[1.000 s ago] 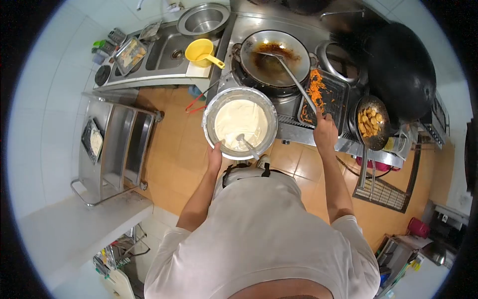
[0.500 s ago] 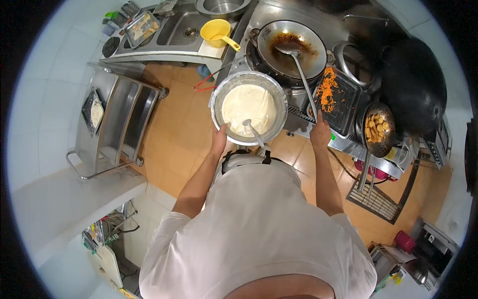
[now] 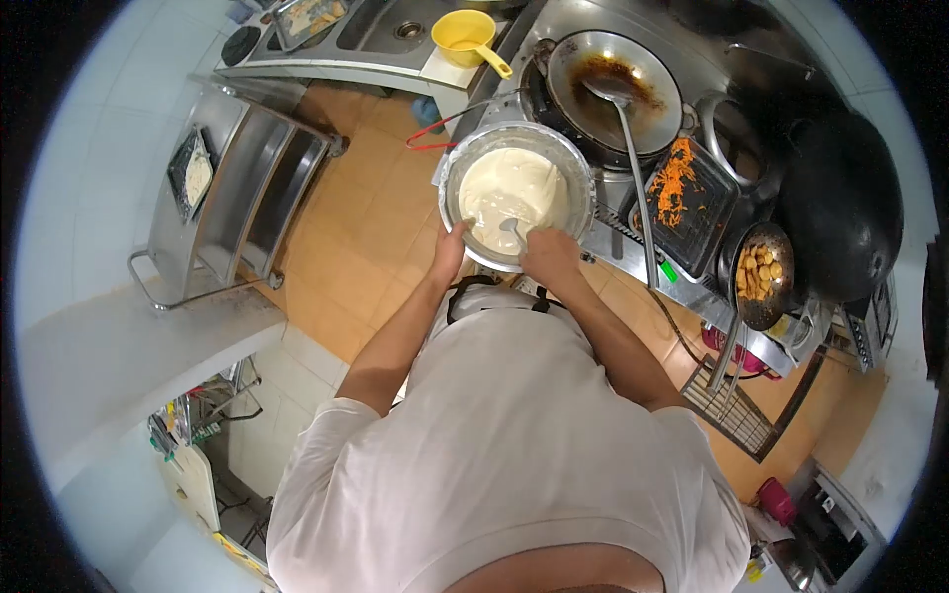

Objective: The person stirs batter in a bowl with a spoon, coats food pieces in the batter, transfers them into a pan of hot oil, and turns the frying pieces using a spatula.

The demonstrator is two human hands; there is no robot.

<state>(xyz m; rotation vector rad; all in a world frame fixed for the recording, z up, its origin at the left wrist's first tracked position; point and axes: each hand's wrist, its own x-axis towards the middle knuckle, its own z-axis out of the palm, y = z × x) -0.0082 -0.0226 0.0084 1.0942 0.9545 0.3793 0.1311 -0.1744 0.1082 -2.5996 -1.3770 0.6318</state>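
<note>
A metal bowl [image 3: 583, 193] of pale, creamy batter [image 3: 514, 183] is in front of me at the edge of the stove counter. My left hand [image 3: 450, 255] is closed on its near-left rim. At the near-right rim, my right hand [image 3: 552, 259] wraps round the handle of a spoon [image 3: 510, 226], whose head lies in the batter. Beyond the bowl sits a wok [image 3: 652, 74] with brown oil in it. A long-handled wok spatula [image 3: 633, 158] rests in the wok, its handle sticking out toward me with no hand on it.
Orange shreds [image 3: 676, 183] lie on a black tray [image 3: 707, 222] right of the wok. Farther right are a pan of browned pieces [image 3: 759, 272] and a large black wok [image 3: 840, 208]. A yellow dipper [image 3: 463, 38] stands by the sink [image 3: 381, 28]. At left is a metal cart [image 3: 222, 188].
My right hand has let go of the wok spatula's handle, moved left to the bowl and taken hold of the spoon. My left hand stays on the bowl's rim.
</note>
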